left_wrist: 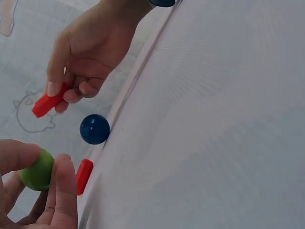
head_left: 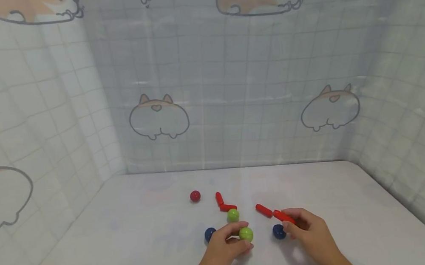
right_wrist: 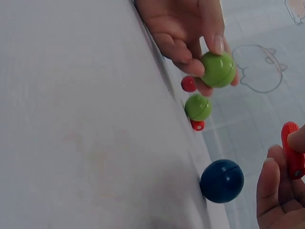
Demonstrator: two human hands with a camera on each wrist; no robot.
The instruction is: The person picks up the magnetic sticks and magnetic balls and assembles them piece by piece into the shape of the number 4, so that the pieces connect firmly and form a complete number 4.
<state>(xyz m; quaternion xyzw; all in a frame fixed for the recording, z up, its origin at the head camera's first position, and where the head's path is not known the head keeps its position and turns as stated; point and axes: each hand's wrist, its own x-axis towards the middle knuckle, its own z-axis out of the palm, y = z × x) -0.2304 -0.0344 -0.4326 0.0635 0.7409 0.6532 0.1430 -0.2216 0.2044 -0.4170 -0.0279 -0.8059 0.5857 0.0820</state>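
And here are both hands at work over the white table (head_left: 148,224): the left hand (head_left: 225,247) pinches a green ball (head_left: 246,234) between thumb and fingers, while the right hand (head_left: 314,234) has a red stick (head_left: 282,216) in a narrow thumb-and-finger grip, raised off the surface! That stick looks light and stiff, hard plastic I'd say, unlikely to break; the smooth ball could well slip, so a hold across its widest part seems wisest, and the stick looks best taken by its sides, leaving the leading end free. Now its direction: in the head view the long axis slants, the free end pointing up and left, away from the right palm, almost in line with the loose red stick (head_left: 264,210) just beyond it. The ball, being round, has no long axis, though the right wrist view shows a seam line across it. Just below the held stick sits a navy ball (head_left: 279,232); a second green ball (head_left: 233,215) rests beyond the left fingers, right beside a lying red stick (head_left: 228,207)
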